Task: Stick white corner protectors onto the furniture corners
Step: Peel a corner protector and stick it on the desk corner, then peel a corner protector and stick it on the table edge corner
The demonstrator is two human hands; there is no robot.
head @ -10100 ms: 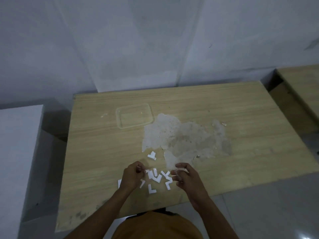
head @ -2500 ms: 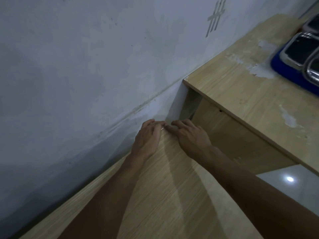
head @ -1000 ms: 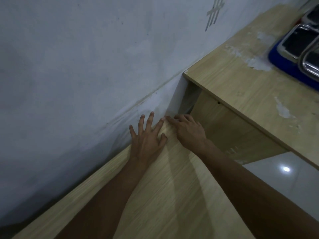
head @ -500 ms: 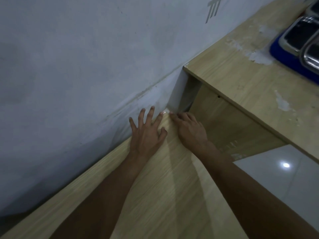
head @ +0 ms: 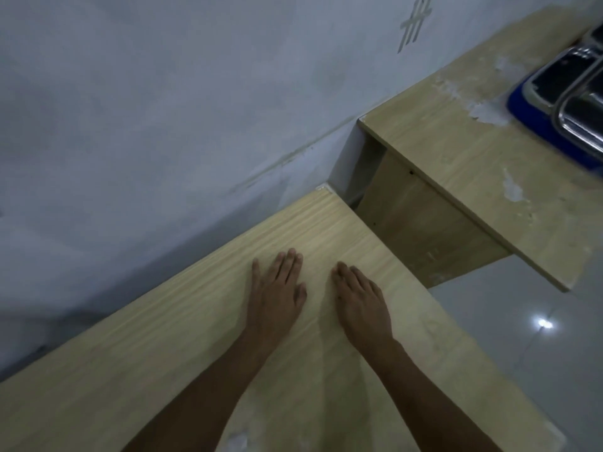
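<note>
Hands flat on tabletop (head: pixel 326 223): left hand (head: pixel 277 288), right hand (head: pixel 362 298), fingers straight, holding nothing; white corner protector (head: pixel 323 188) stuck at far corner, needs no hold.

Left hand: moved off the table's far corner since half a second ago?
Yes. The left hand has pulled back toward the person along the table, away from the white corner protector.

A pale grey painted wall (head: pixel 163 109), scuffed and marked with crossed tape strips (head: pixel 414 22), ran behind two light wood-grain laminate tables (head: pixel 456 164). A glossy grey tiled floor (head: pixel 528 353) between them reflected a small bright light spot (head: pixel 543 323). The room was dim.
</note>
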